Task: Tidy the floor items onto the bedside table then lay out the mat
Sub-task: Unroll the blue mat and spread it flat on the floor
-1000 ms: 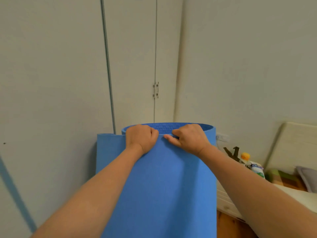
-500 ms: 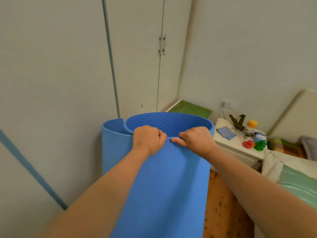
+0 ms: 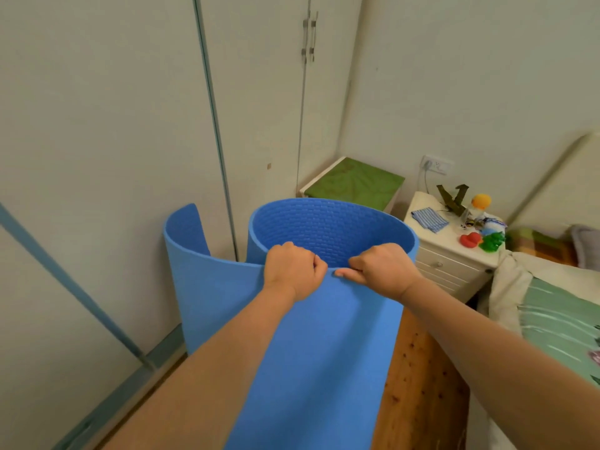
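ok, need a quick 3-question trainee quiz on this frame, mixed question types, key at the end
1. True or false: both hands grip the top edge of the blue mat.
2. Multiple choice: where is the red duck toy? A) on the wooden floor B) on the bedside table C) on the bed
3. Fill in: the mat stands on end, still partly ____.

Key
1. True. The left hand and right hand each curl over the rim, side by side.
2. B, beside the green toy.
3. Rolled; its loose end curls open toward the wardrobe.
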`<state>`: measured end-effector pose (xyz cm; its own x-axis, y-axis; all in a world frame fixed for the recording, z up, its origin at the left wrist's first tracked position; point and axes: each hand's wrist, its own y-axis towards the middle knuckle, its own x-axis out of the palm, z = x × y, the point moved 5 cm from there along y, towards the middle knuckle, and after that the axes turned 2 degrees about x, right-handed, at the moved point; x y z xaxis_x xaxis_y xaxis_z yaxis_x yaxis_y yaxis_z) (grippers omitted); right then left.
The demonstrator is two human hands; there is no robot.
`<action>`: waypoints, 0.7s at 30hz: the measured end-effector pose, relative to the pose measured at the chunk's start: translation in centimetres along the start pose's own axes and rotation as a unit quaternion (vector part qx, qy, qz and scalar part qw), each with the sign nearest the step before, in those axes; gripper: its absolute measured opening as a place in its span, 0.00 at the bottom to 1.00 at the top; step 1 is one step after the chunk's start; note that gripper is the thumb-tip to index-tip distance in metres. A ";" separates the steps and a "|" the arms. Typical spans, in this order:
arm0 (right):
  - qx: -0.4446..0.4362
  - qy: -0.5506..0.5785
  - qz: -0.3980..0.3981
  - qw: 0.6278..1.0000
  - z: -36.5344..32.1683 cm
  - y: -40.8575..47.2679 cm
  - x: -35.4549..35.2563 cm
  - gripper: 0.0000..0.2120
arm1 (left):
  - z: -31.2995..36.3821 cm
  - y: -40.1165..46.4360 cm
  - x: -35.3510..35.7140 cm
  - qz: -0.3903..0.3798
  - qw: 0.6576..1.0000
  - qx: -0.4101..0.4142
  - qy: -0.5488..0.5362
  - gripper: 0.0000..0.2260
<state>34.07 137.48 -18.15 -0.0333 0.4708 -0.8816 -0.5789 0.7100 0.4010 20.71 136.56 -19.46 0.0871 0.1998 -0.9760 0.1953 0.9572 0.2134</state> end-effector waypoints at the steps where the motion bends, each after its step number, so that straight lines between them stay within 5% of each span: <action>1: 0.001 0.007 -0.016 1.000 0.1 -0.4 0.1 0.31 | 0.2 -0.3 0.1 -0.001 1.000 0.002 -0.001 0.17; 14: 0.020 0.056 -0.140 0.988 0.5 -2.4 -1.2 0.31 | -0.2 -0.5 -1.6 -0.009 0.998 -0.016 -0.057 0.22; 21: 0.039 0.093 -0.196 0.975 -0.2 0.1 -2.8 0.17 | -6.4 -1.0 -4.6 0.018 0.998 -0.058 -0.032 0.19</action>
<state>33.90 136.12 -15.68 0.0260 0.0578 -0.9980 -0.5127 0.8578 0.0363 13.84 136.07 -15.48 0.1555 0.2252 -0.9618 0.0762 0.9680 0.2389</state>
